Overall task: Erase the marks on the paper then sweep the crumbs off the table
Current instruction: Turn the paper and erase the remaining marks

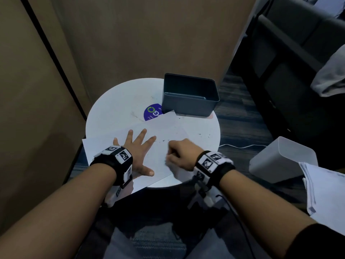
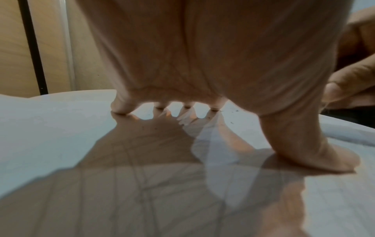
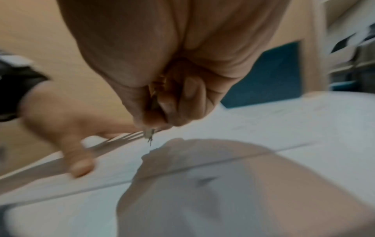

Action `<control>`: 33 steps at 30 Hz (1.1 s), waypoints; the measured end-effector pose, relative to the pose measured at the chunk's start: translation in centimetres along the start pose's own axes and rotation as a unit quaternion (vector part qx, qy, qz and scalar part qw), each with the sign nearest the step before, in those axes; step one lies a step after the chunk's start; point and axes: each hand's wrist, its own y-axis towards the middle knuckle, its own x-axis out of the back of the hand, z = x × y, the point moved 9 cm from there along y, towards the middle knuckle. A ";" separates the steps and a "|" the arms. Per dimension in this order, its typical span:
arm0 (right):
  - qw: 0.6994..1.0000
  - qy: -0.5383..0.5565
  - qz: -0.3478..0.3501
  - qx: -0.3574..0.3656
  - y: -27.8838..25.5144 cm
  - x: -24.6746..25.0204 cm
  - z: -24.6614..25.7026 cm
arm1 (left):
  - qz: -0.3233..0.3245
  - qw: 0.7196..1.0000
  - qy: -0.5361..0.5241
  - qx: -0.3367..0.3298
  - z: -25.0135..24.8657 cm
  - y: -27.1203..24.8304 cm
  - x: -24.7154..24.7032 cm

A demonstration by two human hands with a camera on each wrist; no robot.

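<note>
Round and white, the tabletop (image 1: 112,109) stands against tan partition panels, with dark carpet around it.

Head view: a white paper (image 1: 158,128) lies across the near half of the tabletop, its near-left corner hanging past the rim. The left grip (image 1: 139,153) lies flat on the paper, fingers straight and spread, released and grasping nothing. Just to its right, the right grip (image 1: 182,155) is clenched, knuckles up, on the same sheet; what it holds is hidden from this angle. Dark crumbs (image 1: 200,134) are scattered on the paper and tabletop beyond and to the right of the right grip. A grey bin (image 1: 189,107) sits at the far right of the tabletop, well beyond both grips, beside a blue round sticker (image 1: 151,113) partly covered by the paper. A white bin (image 1: 283,161) stands on the floor to the right.

Left wrist view: the left grip (image 2: 202,64) presses the paper (image 2: 50,128) with fingertips (image 2: 121,109) and thumb down. A few crumbs (image 2: 233,112) lie beyond the fingertips.

Right wrist view: blurred. The right grip (image 3: 154,118) is curled tight, pinching a small pale eraser (image 3: 149,133) whose tip pokes out below the fingers, close above the paper (image 3: 263,128). The left grip (image 3: 67,128) lies flat on the sheet to its left.
</note>
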 end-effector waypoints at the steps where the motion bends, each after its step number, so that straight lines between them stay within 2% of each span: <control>1: 1.000 0.001 0.019 0.008 0.4 -1.1 1.2 | 0.000 1.000 0.001 0.002 0.1 0.0 0.0; 4: 0.999 -0.015 0.034 -0.001 0.7 -1.8 0.9 | 0.002 1.000 0.005 0.003 0.1 -0.1 0.0; 7: 0.996 -0.058 0.021 -0.066 0.0 0.9 -3.3 | 0.002 1.000 -0.001 0.000 0.0 0.0 0.1; 9: 0.992 -0.081 0.000 -0.094 -0.2 2.5 -4.3 | 0.000 1.000 -0.004 -0.001 0.1 0.1 -0.1; 12: 0.999 -0.025 -0.019 -0.033 1.5 1.4 0.0 | -0.021 1.000 -0.003 -0.002 0.4 0.3 -0.4; 15: 1.000 0.010 0.024 -0.016 2.5 -2.5 2.9 | -0.049 0.999 -0.001 -0.001 0.5 0.4 -0.4; 17: 0.999 -0.001 0.020 -0.031 2.1 -2.1 1.3 | -0.041 0.999 0.005 0.000 0.6 0.5 -0.3; 21: 0.990 -0.079 0.016 -0.118 0.0 2.1 -5.3 | -0.020 1.000 -0.004 -0.006 0.5 0.3 -0.6; 22: 0.989 -0.087 0.011 -0.122 -0.3 2.7 -5.6 | -0.019 1.000 -0.005 -0.006 0.5 0.2 -0.7; 24: 0.994 -0.066 -0.005 -0.084 0.2 2.8 -3.5 | -0.019 1.000 -0.002 -0.003 0.6 0.2 -0.7; 26: 0.999 -0.018 -0.012 -0.035 1.5 1.4 0.1 | -0.026 1.000 0.004 -0.004 0.4 0.2 -0.3; 28: 1.000 0.006 0.014 -0.009 2.4 -1.2 2.6 | -0.031 0.999 0.003 -0.003 0.3 0.1 -0.3; 30: 0.999 0.013 0.022 -0.021 2.5 -2.4 2.0 | -0.028 1.000 0.004 0.003 0.3 0.0 -0.2; 33: 0.997 0.013 0.007 -0.075 1.3 -0.4 -3.1 | -0.012 1.000 0.006 0.002 0.3 0.1 -0.2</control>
